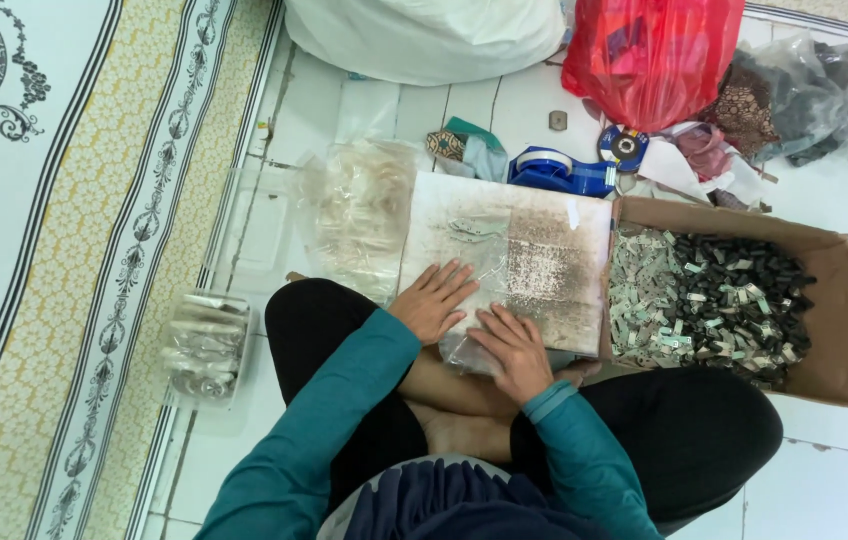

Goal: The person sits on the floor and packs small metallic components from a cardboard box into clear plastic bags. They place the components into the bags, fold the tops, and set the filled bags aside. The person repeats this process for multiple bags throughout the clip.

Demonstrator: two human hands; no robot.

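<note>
I sit cross-legged on the floor with a stained white board (534, 250) lying in front of my knees. A small clear plastic bag (474, 300) lies on the board's near edge. My left hand (432, 298) rests flat on the bag's left side with fingers spread. Pressing the bag's near end is my right hand (516, 350), its fingers curled over the plastic. Both sleeves are teal.
A cardboard box (839, 300) of several small black and pale green pieces stands right of the board. Clear bags (359, 215) of pale items lie at left, another pack (206, 345) by the patterned mat (64, 200). A tape dispenser (559, 170), red bag (649, 55) and white sack (424, 35) lie beyond.
</note>
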